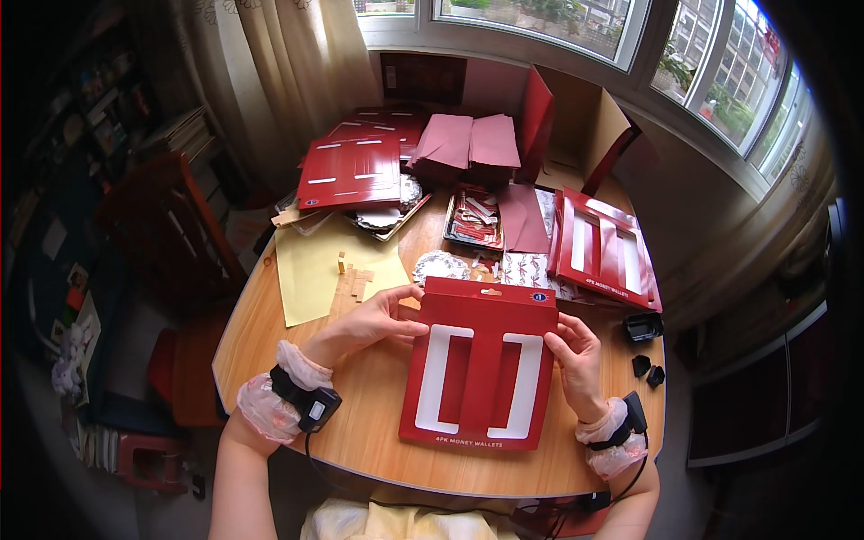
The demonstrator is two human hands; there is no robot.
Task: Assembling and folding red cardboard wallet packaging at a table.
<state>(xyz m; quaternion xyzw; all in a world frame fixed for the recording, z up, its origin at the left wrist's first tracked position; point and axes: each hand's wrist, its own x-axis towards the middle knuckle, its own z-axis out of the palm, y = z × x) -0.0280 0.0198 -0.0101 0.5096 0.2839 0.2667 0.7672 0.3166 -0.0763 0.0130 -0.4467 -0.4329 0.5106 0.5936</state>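
Near the front middle of the table, a flat red cardboard box (487,373) stands tilted with its top edge raised. Two bracket-shaped windows are cut in its front, showing white inside, and its top flap has a small hanging hole. My left hand (385,315) grips the upper left edge between thumb and fingers. On the opposite side, my right hand (577,358) holds the right edge, thumb in front and fingers partly hidden behind. Similar red windowed boxes (564,243) lie piled at the right.
Red printed card sheets (351,171) and stacks of pink paper (493,139) lie at the back, beside an open carton (576,126). A yellow sheet (301,270) with tan tape pieces (360,283) is at left. Behind the box sits a cluttered tray (474,216); black plastic pieces (643,327) lie right.
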